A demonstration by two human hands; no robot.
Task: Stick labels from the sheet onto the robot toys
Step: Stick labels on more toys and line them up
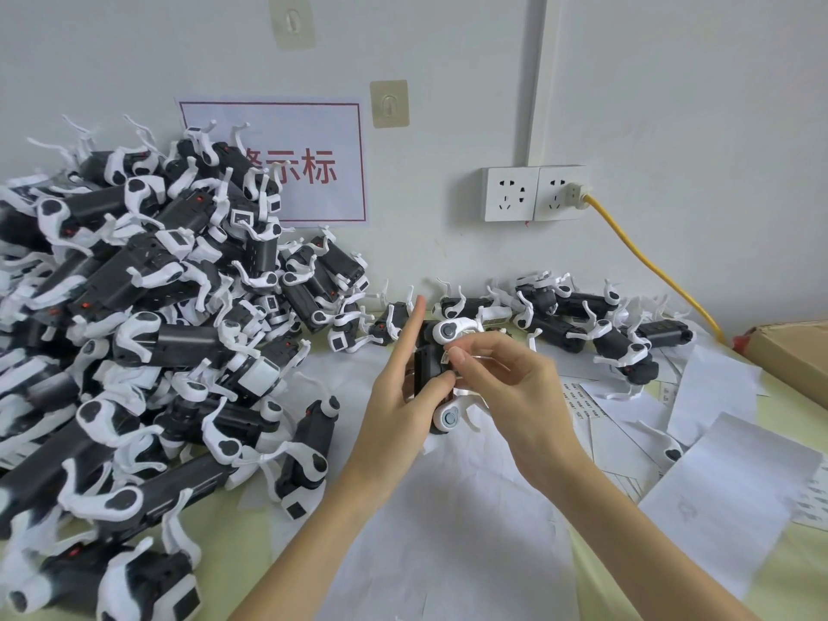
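Label going onto a held robot toy, toys crowding the table on both sides.
The left hand (398,392) grips the robot toy (437,365) above the white sheets (452,508), forefinger straight; the right hand (497,378) pinches a small label (446,357) against it. A heaped pile of toys (148,333) lies just left, a row of toys (582,320) behind, label sheets (582,403) beside the right wrist.

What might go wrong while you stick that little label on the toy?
The small label, pinched by the right hand, may land crooked or cling to a fingertip. The left hand holds the robot toy with its forefinger lifted, so the toy might slip. The big pile of toys close by could slide onto the papers.
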